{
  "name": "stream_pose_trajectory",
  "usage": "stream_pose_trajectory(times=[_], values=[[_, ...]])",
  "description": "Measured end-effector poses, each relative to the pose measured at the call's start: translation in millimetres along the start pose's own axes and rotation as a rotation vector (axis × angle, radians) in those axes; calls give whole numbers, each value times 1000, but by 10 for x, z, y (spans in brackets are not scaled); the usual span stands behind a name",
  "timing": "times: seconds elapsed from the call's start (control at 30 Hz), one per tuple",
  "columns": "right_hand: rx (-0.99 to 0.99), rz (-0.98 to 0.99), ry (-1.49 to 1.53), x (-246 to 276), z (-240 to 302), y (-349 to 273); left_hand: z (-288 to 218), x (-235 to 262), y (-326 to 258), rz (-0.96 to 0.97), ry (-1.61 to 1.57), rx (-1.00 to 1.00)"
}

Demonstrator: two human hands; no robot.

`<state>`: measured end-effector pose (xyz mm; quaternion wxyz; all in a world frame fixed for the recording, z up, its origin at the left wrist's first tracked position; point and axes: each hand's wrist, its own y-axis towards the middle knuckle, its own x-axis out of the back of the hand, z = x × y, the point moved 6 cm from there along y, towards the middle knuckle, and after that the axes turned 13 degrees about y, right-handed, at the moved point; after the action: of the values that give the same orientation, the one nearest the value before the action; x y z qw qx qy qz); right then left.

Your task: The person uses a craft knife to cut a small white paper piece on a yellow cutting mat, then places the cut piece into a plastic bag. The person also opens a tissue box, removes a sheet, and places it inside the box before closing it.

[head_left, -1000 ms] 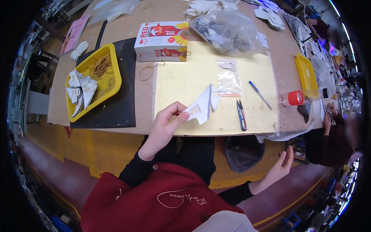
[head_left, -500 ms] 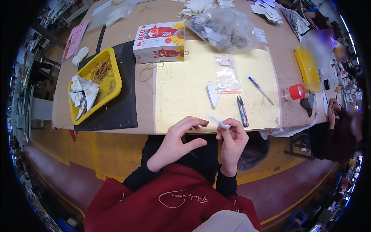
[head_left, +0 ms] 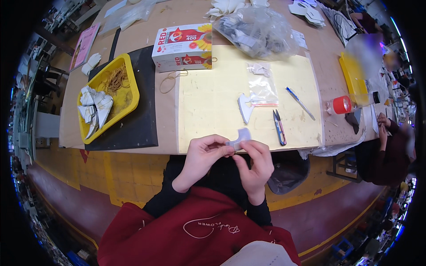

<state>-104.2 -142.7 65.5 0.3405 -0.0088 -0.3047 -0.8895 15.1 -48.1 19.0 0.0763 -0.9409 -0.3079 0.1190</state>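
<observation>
I see two hands on one pale piece [head_left: 242,134]: the left hand [head_left: 199,157] pinches its left end, the right hand [head_left: 257,166] lays fingertips over its lower edge, though I can't tell if they grip. The piece sits above the near table edge, partly covered. Beyond: one white cutout [head_left: 243,111], one pair of snips [head_left: 279,127], one pen [head_left: 301,103]; a bulky clear bag [head_left: 262,37] blurs its grey contents past counting.

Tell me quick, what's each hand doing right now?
Left hand: closed, pinching the pale curved piece.
Right hand: closed, pinching the same piece.
</observation>
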Motion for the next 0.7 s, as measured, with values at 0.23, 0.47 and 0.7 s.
stream_pose_trajectory(times=[0.23,0.47,0.7], values=[[-272,-44,237,-99,-131,-72,-124,-9,-4,13,204,-130],[-508,-240,655,-36,-383,-98,-16,-78,37,-18,208,-153],[-356,-860,896,932,-691,-14,104,416,270,-252,355,-106]])
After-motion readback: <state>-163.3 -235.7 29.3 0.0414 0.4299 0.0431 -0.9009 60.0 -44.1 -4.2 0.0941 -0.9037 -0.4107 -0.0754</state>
